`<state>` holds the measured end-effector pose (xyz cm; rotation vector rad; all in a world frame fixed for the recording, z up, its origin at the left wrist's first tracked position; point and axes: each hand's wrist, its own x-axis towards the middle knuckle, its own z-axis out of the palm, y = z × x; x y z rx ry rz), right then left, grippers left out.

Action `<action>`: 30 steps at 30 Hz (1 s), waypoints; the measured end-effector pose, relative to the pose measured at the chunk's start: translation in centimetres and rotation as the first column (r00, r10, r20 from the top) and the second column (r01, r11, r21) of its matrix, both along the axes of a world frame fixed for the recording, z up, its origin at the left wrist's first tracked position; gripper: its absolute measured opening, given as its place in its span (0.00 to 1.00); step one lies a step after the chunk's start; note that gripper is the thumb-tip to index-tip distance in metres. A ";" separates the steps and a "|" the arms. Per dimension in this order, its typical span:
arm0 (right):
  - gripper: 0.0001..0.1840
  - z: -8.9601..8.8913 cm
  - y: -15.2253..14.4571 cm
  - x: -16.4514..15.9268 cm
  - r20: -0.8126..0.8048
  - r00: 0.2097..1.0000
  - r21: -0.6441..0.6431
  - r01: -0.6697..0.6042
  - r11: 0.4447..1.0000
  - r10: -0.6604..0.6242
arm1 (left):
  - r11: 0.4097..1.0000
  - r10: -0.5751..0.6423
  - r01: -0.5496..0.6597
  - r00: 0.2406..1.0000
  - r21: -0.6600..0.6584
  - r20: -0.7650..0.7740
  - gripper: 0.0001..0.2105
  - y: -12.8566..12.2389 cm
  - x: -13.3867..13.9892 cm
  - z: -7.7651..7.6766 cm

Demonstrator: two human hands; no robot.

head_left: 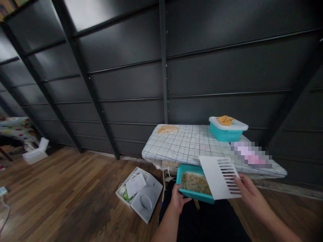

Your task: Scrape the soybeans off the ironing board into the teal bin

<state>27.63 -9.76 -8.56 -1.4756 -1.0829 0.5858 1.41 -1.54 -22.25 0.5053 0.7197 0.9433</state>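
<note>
My left hand [177, 197] grips the near left corner of a teal plastic tray [179, 174], its fingers closed round the rim. Loose yellowish grains [194, 183], too small to name, cover the bottom of that tray. On the other side, my right hand [246, 190] is closed on the right edge of a flat white panel [213, 176] with a row of long slots. The panel is tilted over the tray's right end and hides part of it. Both things are above my lap, at the front edge of the cloth-covered table [186, 144].
A teal box with a white lid [225, 132] stands at the table's back right, an orange cloth [225, 120] on top. Tan grains [168, 129] lie spread at the back left. A pixelated pink item [249, 154] is at right. An open white box [147, 201] sits on the wooden floor.
</note>
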 end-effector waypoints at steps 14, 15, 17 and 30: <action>0.20 17.2 15.6 -4.6 0.448 0.885 0.143 -0.213 0.966 0.129 | 0.995 0.097 -0.098 0.995 -0.012 -0.034 0.21 -0.2 0.2 -0.3; 0.20 17.4 17.6 -5.4 0.483 0.866 0.119 -0.209 0.971 0.127 | 0.996 0.089 -0.089 0.996 -0.027 -0.015 0.21 0.0 0.1 -0.4; 0.18 17.7 21.4 -7.0 0.619 0.783 0.122 -0.167 0.978 0.056 | 0.996 0.072 -0.072 0.997 -0.058 0.011 0.22 0.6 -0.1 -0.5; 0.18 16.5 38.4 -14.0 0.919 0.377 -0.039 -0.206 0.978 0.116 | 0.996 0.085 -0.083 0.991 -0.022 0.100 0.26 1.0 -1.3 -1.6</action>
